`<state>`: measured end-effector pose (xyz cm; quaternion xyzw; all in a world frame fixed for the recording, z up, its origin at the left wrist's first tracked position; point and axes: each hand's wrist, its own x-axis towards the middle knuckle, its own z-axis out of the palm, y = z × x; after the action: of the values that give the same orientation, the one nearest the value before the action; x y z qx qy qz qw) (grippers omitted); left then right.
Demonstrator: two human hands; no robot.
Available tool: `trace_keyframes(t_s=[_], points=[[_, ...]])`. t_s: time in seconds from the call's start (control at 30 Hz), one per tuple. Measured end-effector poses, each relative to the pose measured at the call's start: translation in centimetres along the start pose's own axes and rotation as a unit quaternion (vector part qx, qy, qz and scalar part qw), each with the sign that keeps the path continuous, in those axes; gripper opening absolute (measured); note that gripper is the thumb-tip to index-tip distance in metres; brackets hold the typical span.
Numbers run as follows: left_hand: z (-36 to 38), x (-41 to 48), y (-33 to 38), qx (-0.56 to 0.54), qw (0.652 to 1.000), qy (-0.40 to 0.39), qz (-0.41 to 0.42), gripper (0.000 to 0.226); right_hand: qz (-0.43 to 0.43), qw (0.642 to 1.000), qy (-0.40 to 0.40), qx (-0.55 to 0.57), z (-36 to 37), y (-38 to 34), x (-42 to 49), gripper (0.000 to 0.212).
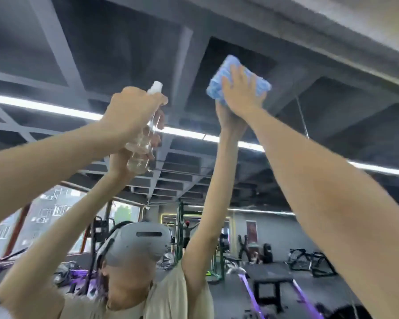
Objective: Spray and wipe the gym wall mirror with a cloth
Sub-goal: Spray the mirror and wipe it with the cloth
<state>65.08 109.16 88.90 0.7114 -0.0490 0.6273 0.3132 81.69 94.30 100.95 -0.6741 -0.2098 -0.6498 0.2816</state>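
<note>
L hand: up high, fingers wrapped round spray bottle; bottle clear w/ white nozzle on top, just in front of the glass.
R hand: fingers straight & spread, palm flat on cloth, pressing it to the mirror.
cloth: blue, folded thick, high on mirror, right of bottle, apart from it.
mirror: reflects both raised arms, grey headset, gym gear behind.
</note>
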Motion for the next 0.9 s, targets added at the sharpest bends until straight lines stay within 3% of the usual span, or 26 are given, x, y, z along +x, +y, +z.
trace_keyframes(t_s=[0.07,0.1,0.13,0.2,0.27,0.3,0.33,0.37,0.4,0.47,0.5,0.53,0.6,0.67,0.73,0.8,0.87,0.9], points=[[-1.0,0.7,-0.7,0.052,0.998,0.019,0.021,0.039,0.244,0.965,-0.025,0.092,-0.8,2.6,1.0,0.054],[-1.4,0.7,-1.0,0.061,0.998,0.016,0.024,0.04,0.275,0.955,-0.042,0.102,-1.0,2.1,0.9,0.056],[-1.8,0.6,-1.1,0.068,0.997,0.011,0.029,0.04,0.233,0.968,-0.038,0.083,-0.7,0.3,0.5,0.056],[-2.5,0.2,-1.4,0.094,0.995,0.008,0.043,0.037,-0.017,0.997,-0.016,0.072,0.2,-5.1,-1.0,0.052],[-3.0,-0.2,-1.5,0.097,0.994,0.021,0.052,0.037,-0.272,0.957,-0.074,0.065,0.5,-9.6,-3.9,0.05],[-3.3,-0.4,-1.5,0.094,0.994,0.026,0.052,0.037,-0.329,0.937,-0.1,0.059,1.0,-10.4,-4.6,0.05],[-3.5,-0.7,-1.6,0.096,0.994,0.033,0.05,0.037,-0.322,0.94,-0.097,0.05,0.8,-10.2,-4.3,0.05],[-3.8,-0.9,-1.9,0.109,0.992,0.043,0.048,0.037,-0.253,0.963,-0.08,0.047,0.5,-9.4,-3.7,0.051],[-4.2,-1.1,-2.2,0.127,0.989,0.053,0.046,0.037,-0.147,0.986,-0.063,0.051,0.5,-8.4,-2.9,0.053],[-5.0,-1.8,-3.2,0.155,0.985,0.062,0.037,0.038,0.022,0.996,-0.057,0.064,0.3,-8.0,-2.9,0.054],[-5.4,-2.3,-3.5,0.158,0.985,0.065,0.028,0.04,0.006,0.996,-0.064,0.062,0.2,-9.3,-4.0,0.053],[-6.0,-2.9,-3.6,0.155,0.985,0.069,0.019,0.043,-0.082,0.993,-0.065,0.055,0.2,-11.5,-5.7,0.051],[-6.9,-4.0,-4.0,0.135,0.988,0.078,0.007,0.042,-0.295,0.95,-0.086,0.058,0.5,-15.8,-9.7,0.049],[-8.3,-5.2,-4.5,0.122,0.988,0.094,0.0,0.038,-0.39,0.913,-0.108,0.042,0.8,-16.9,-11.9,0.048],[-9.5,-6.8,-5.1,0.133,0.986,0.098,0.001,0.038,-0.329,0.941,-0.075,0.026,1.2,-14.4,-11.6,0.048],[-10.5,-9.0,-6.0,0.156,0.985,0.079,0.0,0.041,-0.129,0.991,-0.022,0.031,1.3,-10.2,-11.8,0.05],[-11.3,-11.2,-7.3,0.169,0.984,0.034,-0.036,0.044,0.062,0.995,-0.016,0.078,0.9,-7.2,-13.9,0.052],[-11.5,-12.0,-7.8,0.168,0.984,0.002,-0.055,0.048,0.07,0.995,-0.021,0.072,0.8,-7.5,-15.9,0.053]])
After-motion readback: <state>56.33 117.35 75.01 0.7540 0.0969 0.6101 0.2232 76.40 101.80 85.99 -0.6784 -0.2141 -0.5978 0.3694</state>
